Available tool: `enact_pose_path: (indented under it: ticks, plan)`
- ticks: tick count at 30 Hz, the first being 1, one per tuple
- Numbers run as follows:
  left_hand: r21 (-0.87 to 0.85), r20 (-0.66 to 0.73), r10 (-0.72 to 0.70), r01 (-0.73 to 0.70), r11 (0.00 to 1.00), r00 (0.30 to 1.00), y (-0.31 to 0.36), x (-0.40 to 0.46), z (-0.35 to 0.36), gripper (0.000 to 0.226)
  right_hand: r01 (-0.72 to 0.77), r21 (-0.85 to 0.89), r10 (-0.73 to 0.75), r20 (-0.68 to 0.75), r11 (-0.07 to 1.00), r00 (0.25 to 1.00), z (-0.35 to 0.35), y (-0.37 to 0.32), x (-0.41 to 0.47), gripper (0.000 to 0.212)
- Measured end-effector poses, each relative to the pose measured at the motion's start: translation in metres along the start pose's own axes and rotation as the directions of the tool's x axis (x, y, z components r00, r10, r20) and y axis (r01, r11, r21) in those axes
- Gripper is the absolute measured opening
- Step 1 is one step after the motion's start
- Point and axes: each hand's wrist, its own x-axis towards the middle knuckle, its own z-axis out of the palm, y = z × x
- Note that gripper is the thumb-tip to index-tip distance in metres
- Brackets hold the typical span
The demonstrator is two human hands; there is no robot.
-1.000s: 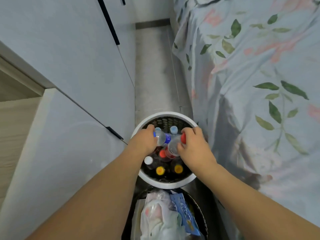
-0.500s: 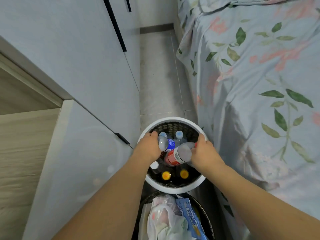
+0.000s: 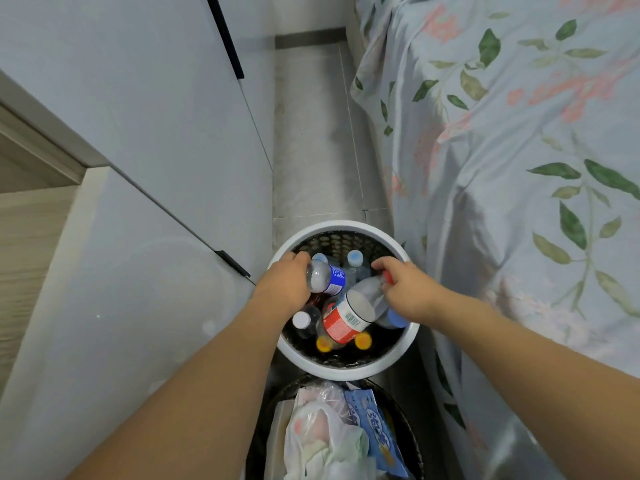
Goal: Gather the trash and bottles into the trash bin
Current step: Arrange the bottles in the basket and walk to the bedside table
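Your white-rimmed bin [image 3: 346, 370] with its dark perforated mesh wall stands on the pale floor, and everything else sits around it. Inside it, clear plastic bottles stand packed upright: two orange caps [image 3: 363, 340] at the near wall, a white cap [image 3: 301, 320] to their left, a pale blue cap [image 3: 355, 257] at the far wall. Your left hand [image 3: 282, 284] curls its fingers round the blue-labelled bottle [image 3: 325, 277], which lies tilted over the bin's left side. Your right hand [image 3: 408, 289] pinches the neck of the red-labelled bottle [image 3: 349, 315] just below its red cap; that bottle slants across the middle, base toward you, resting on the standing ones. Just nearer than the bin, a black round bin [image 3: 412, 441] holds crumpled translucent plastic bags [image 3: 318, 431] and a glossy blue wrapper [image 3: 374, 431]. Right of the white bin hangs a soft leaf-printed bedsheet [image 3: 519, 168]; left of it stand smooth grey cabinet doors [image 3: 138, 133].
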Motion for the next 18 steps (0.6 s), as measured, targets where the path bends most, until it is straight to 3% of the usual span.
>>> enact_pose_path:
  ticks: [4, 13, 18]
  plan:
    - [0.008, -0.033, 0.002, -0.002, 1.000, 0.999, 0.001, -0.002, 0.001, 0.036, -0.004, 0.015, 0.005, -0.089, 1.000, 0.996, 0.007, -0.008, 0.003, 0.067]
    - [0.053, -0.150, 0.130, -0.123, 0.991, 0.980, 0.043, -0.036, -0.044, 0.043, 0.028, -0.146, -0.070, -0.291, 0.989, 0.954, -0.030, -0.016, -0.047, 0.044]
    - [0.054, -0.275, 0.233, -0.227, 0.972, 0.933, 0.095, -0.066, -0.106, 0.045, 0.085, -0.174, -0.144, -0.367, 0.981, 0.919, -0.080, -0.039, -0.103, 0.053]
